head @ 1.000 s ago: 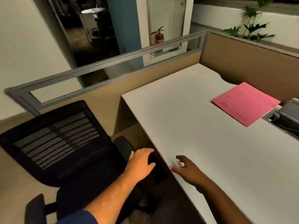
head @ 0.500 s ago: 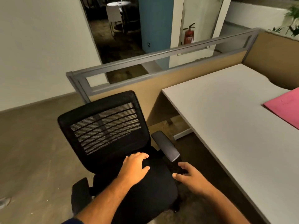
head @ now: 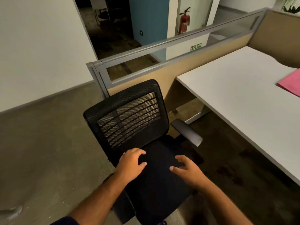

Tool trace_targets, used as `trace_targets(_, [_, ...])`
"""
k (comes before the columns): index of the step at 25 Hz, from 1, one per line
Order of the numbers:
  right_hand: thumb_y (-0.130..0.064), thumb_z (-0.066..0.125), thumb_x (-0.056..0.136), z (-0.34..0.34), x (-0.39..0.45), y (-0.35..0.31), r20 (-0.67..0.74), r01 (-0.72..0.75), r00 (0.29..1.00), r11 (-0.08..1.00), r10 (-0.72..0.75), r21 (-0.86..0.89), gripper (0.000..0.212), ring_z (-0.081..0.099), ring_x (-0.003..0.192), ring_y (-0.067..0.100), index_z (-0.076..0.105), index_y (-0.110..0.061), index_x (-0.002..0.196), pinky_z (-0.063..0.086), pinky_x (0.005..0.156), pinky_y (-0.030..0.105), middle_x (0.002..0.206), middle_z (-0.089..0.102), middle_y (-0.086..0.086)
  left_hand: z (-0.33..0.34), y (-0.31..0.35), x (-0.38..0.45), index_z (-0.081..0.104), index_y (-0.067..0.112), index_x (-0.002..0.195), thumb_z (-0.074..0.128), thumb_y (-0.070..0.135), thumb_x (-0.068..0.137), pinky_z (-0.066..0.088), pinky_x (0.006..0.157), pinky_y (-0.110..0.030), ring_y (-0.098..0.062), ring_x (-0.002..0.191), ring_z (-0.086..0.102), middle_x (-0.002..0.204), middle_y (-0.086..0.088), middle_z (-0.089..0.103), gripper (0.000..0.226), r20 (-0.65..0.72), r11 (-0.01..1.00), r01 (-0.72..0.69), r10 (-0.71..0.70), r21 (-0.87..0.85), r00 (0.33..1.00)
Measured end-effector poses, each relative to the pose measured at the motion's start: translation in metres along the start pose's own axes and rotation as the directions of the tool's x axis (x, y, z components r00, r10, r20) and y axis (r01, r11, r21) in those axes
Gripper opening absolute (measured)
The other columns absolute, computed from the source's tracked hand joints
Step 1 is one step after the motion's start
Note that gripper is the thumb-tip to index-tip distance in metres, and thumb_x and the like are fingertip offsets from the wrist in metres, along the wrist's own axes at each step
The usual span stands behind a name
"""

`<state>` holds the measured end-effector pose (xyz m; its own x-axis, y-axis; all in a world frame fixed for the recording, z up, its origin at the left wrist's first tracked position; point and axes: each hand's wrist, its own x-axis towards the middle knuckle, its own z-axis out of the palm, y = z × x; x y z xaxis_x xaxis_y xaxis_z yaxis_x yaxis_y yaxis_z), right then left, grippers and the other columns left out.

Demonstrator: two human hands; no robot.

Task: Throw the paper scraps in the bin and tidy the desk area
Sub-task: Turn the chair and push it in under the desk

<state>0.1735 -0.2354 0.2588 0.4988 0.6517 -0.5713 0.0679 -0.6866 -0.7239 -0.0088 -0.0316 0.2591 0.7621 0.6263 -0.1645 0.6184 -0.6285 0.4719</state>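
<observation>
A black mesh-backed office chair (head: 129, 117) stands on the floor left of the white desk (head: 240, 98), its seat turned toward me. My left hand (head: 131, 164) rests on the left part of the seat, fingers spread. My right hand (head: 188, 171) hovers over the right part of the seat, fingers apart, holding nothing. A pink folder (head: 290, 83) lies on the desk at the right edge of the view. No paper scraps or bin are in view.
A tan cubicle partition with a grey glazed top rail (head: 170, 44) runs behind the chair and desk. The chair's grey right armrest (head: 186, 132) points toward the desk leg (head: 196, 116). A red fire extinguisher (head: 184, 21) hangs beyond. Bare floor lies at left.
My view has swung left and down from the desk to the chair. My right hand has left the desk edge and come over the chair seat; my left hand stays on the seat.
</observation>
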Motion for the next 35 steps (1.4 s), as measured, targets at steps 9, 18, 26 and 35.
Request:
trace_targets(9, [-0.049, 0.079, 0.088, 0.053, 0.021, -0.025, 0.216, 0.02, 0.976, 0.991, 0.009, -0.131, 0.08, 0.055, 0.123, 0.013, 0.04, -0.03, 0.156, 0.053, 0.095, 0.024, 0.155, 0.043, 0.0, -0.02, -0.026, -0.017, 0.064, 0.036, 0.128, 0.077, 0.036, 0.09, 0.047, 0.103, -0.022, -0.001, 0.123, 0.053, 0.128, 0.021, 0.059, 0.04, -0.062, 0.994, 0.102, -0.105, -0.044, 0.993])
trace_targets(18, [-0.049, 0.079, 0.086, 0.069, 0.052, -0.078, 0.25, 0.174, 0.959, 0.974, -0.134, -0.146, 0.084, 0.051, 0.138, 0.017, 0.04, -0.028, 0.156, 0.051, 0.112, 0.037, 0.154, 0.043, 0.003, -0.078, -0.05, 0.023, 0.068, 0.027, 0.127, 0.077, 0.031, 0.09, 0.047, 0.106, -0.03, -0.009, 0.125, 0.052, 0.131, 0.013, 0.061, 0.039, -0.164, 0.999, 0.047, -0.042, 0.023, 0.986])
trace_targets(26, [-0.05, 0.08, 0.086, 0.104, 0.09, -0.134, 0.072, 0.114, 0.992, 0.986, -0.105, -0.118, 0.086, 0.052, 0.135, 0.018, 0.037, -0.031, 0.158, 0.052, 0.11, 0.037, 0.156, 0.042, 0.001, -0.141, -0.102, 0.106, 0.069, 0.025, 0.124, 0.08, 0.032, 0.083, 0.038, 0.118, -0.042, -0.016, 0.123, 0.059, 0.127, 0.009, 0.064, 0.042, -0.04, 0.867, -0.372, 0.407, 0.33, 0.913])
trace_targets(35, [-0.051, 0.08, 0.085, 0.169, 0.127, -0.199, -0.186, -0.074, 0.977, 0.987, 0.1, 0.142, 0.091, 0.05, 0.139, 0.021, 0.032, -0.03, 0.16, 0.052, 0.111, 0.04, 0.162, 0.037, 0.0, -0.243, -0.133, 0.248, 0.07, 0.03, 0.126, 0.077, 0.018, 0.085, 0.026, 0.125, -0.053, -0.019, 0.135, 0.053, 0.134, 0.007, 0.064, 0.043, 0.288, 0.418, -0.785, 0.765, 0.457, 0.575])
